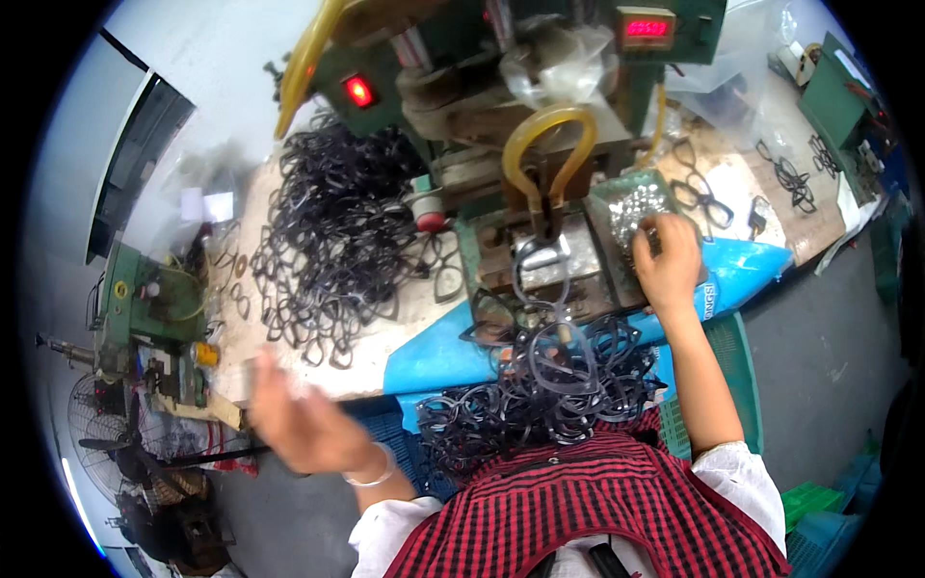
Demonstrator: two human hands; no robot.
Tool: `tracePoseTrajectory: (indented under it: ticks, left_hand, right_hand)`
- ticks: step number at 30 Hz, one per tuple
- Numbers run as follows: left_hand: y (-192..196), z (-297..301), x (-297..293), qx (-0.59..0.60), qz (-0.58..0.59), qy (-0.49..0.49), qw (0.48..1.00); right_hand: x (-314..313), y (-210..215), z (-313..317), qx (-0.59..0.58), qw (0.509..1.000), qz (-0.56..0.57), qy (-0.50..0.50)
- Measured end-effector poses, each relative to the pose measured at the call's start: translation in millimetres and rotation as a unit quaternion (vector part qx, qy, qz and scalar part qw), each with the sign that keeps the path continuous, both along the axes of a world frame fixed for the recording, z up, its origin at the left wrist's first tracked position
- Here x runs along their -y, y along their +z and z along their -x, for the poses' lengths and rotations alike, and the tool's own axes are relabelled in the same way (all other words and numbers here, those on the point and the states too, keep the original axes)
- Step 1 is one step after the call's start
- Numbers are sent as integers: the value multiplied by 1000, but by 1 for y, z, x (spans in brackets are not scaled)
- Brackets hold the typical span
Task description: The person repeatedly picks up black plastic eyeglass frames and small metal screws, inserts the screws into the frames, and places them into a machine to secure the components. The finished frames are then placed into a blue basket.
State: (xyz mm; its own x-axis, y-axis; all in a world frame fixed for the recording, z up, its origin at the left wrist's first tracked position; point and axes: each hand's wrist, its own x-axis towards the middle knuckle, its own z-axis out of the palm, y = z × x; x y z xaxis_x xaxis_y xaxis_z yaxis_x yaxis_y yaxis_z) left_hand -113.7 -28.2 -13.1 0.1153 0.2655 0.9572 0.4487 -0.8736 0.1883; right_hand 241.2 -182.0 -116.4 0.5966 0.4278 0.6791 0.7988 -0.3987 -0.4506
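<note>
My right hand (670, 265) reaches over a tray (599, 207) of small shiny metal pieces (634, 204). Its fingertips are bent together at the pieces, and whatever they pinch is hidden. Blurred by motion, my left hand (306, 424) is in the air at the table's front edge, fingers apart, with nothing visible in it. Between my hands, a grey eyeglass frame (564, 358) hangs down from the metal fixture (568, 258) of a green press (385, 106). More dark eyeglass frames (482, 414) are heaped at my lap, below the fixture.
A large pile of black eyeglass frames (337, 212) covers the table's left. Blue plastic sheeting (434, 352) lies along the front edge. A yellow hose (549, 114) loops above the fixture, beside a red button (430, 221). Another green machine (145, 299) stands far left.
</note>
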Motion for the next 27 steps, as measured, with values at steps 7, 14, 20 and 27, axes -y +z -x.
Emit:
tracePoseTrajectory:
  ticks: [7,14,20,27]
  left_hand:
    - [-32,-17,-86,-304,181,182,918]
    - [-123,-19,-120,-257,152,125,946]
    - [-91,-33,-100,-8,270,-37,962]
    - [-98,-83,-55,115,534,-304,781]
  right_hand:
    - [-9,3,-5,-209,973,-99,20]
    - [48,-2,3,-152,986,-61,-28]
    - [69,15,19,-249,959,-131,33]
    - [-38,68,43,-237,922,-174,252]
